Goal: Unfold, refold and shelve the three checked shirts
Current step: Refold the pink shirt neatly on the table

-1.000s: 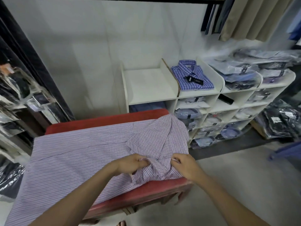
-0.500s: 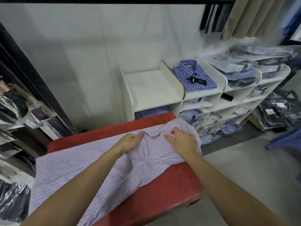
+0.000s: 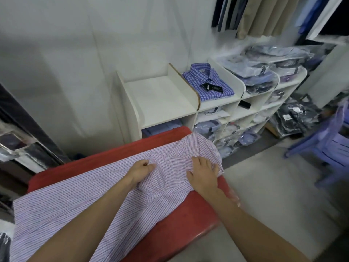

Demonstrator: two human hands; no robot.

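A pink and purple checked shirt (image 3: 79, 203) lies spread across the red padded bench (image 3: 181, 229), its collar end towards the shelves. My left hand (image 3: 140, 172) pinches the cloth near the collar. My right hand (image 3: 203, 172) rests flat on the shirt's right shoulder, fingers spread. A folded blue checked shirt (image 3: 207, 81) with a black tag lies in the second top compartment of the white shelf unit (image 3: 192, 108). The top compartment to its left holds nothing.
Lower shelf compartments and the right top compartments hold bagged shirts (image 3: 262, 72). More bagged garments (image 3: 294, 118) lie on the floor at right, beside a purple plastic chair (image 3: 328, 144). Hanging clothes (image 3: 264, 14) are at top right. Dark racks (image 3: 17, 140) stand at left.
Both hands moved the shirt's collar end from the bench's near edge up towards the shelves. My right hand has let go of the cloth and now lies flat on it.
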